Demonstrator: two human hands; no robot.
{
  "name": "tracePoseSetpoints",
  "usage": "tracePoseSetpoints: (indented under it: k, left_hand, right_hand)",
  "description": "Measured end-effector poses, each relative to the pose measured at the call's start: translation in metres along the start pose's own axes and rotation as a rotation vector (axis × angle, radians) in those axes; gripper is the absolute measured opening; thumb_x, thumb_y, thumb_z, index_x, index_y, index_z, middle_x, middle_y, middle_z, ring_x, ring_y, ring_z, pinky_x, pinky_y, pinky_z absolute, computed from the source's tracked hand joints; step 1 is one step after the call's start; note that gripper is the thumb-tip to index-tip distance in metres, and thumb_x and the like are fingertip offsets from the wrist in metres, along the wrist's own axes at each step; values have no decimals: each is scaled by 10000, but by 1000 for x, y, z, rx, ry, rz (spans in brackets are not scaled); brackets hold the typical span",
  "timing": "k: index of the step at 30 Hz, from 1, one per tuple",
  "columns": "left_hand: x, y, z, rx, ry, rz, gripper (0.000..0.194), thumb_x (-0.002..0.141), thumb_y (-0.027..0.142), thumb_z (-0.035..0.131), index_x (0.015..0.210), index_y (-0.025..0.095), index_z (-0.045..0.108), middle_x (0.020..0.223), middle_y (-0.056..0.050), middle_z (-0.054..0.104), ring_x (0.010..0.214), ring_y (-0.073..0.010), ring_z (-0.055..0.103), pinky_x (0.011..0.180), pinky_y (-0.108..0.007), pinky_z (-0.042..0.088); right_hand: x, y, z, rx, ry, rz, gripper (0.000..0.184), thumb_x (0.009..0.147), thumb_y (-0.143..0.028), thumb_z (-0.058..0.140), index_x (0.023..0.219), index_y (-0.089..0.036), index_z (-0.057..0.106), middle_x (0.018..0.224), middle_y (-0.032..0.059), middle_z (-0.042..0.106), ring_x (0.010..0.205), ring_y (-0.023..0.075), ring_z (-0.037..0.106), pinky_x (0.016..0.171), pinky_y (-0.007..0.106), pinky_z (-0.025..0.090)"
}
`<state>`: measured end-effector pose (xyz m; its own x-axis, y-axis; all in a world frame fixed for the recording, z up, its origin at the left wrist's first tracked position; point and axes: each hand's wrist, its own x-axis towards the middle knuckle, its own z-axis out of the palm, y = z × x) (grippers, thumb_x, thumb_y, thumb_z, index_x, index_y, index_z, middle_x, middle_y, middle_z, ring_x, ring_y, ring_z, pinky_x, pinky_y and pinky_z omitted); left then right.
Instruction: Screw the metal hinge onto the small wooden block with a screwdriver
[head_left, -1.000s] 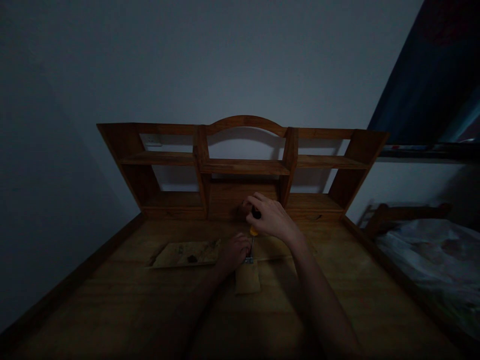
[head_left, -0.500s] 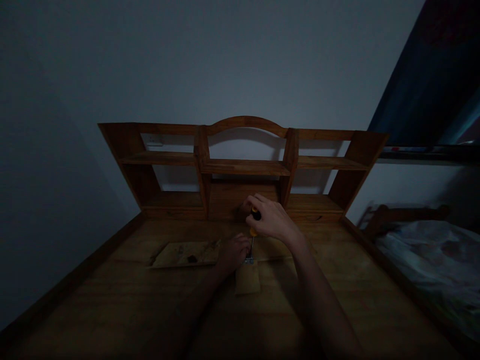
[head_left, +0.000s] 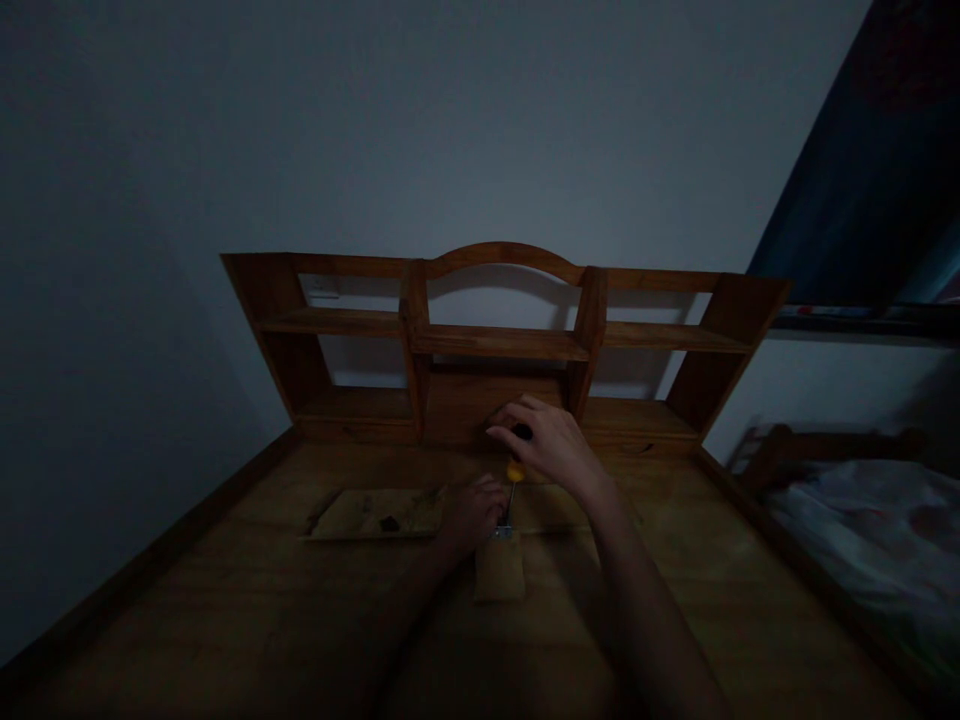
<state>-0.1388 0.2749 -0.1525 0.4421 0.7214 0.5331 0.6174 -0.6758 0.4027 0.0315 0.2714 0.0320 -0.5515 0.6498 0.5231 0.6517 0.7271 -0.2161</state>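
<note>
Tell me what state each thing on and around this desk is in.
Screwdriver: slightly tilted, tip down
Right hand: closed around its handle
Small board: lying flat
Metal piece: at that board's far end
Left hand: curled beside it
Stained board: lying flat
Shelf: standing upright
Pale covering: crumpled

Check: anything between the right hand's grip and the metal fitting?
Only the screwdriver in the right hand's grip, its shaft pointing down at the metal fitting; nothing visible blocks it. The left hand is beside the shaft, not across it.
</note>
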Motion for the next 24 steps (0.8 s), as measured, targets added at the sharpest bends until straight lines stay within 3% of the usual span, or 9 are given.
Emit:
tracePoseSetpoints:
  k: [5, 10, 13, 17, 22, 24]
  left_hand:
    - [0, -1, 2, -6, 14, -1, 284, 771, -30, 429, 677, 171, 606, 766, -29, 608, 852, -185, 523, 773, -298, 426]
    - [-1, 0, 1, 44, -19, 30, 255, 792, -20, 456, 706, 165, 609, 830, -34, 632, 893, -189, 530, 803, -297, 444]
    - [-1, 1, 0, 93, -51, 61, 243, 793, -20, 470, 703, 160, 607, 830, -38, 636, 892, -193, 526, 816, -299, 453]
    - [0, 5, -3, 128, -66, 90, 247, 801, -24, 464, 737, 160, 615, 875, -42, 650, 915, -192, 529, 865, -313, 451]
    - [1, 8, -6, 176, -72, 100, 245, 805, -24, 467, 736, 164, 609, 841, -33, 645, 886, -188, 535, 868, -315, 449]
    - [1, 9, -6, 186, -84, 106, 242, 794, -31, 472, 731, 163, 604, 839, -31, 643, 879, -186, 537, 862, -312, 450]
  right_hand:
    - [-1, -2, -4, 20, 1, -17, 288, 843, -195, 562, 1125, -250, 579, 1140, 24, 582, 949, 176, 600, 859, 287, 412]
    - [0, 1, -4, 47, -11, 16, 165, 901, -330, 551, 1036, -239, 578, 1015, 22, 615, 907, 185, 602, 828, 296, 414]
    - [1, 4, -2, 27, -10, 14, 115, 911, -283, 520, 991, -228, 581, 981, 27, 618, 896, 180, 601, 826, 291, 408]
    - [0, 4, -1, 5, -5, -4, 189, 837, -230, 559, 1026, -228, 556, 1036, 27, 607, 898, 186, 598, 834, 299, 411]
    - [0, 7, 2, 21, 9, 1, 221, 912, -408, 550, 1056, -240, 547, 1041, 30, 617, 921, 196, 603, 825, 310, 421]
    - [0, 8, 3, 6, 4, 1, 193, 920, -372, 543, 1060, -239, 545, 1038, 31, 622, 928, 192, 603, 825, 307, 420]
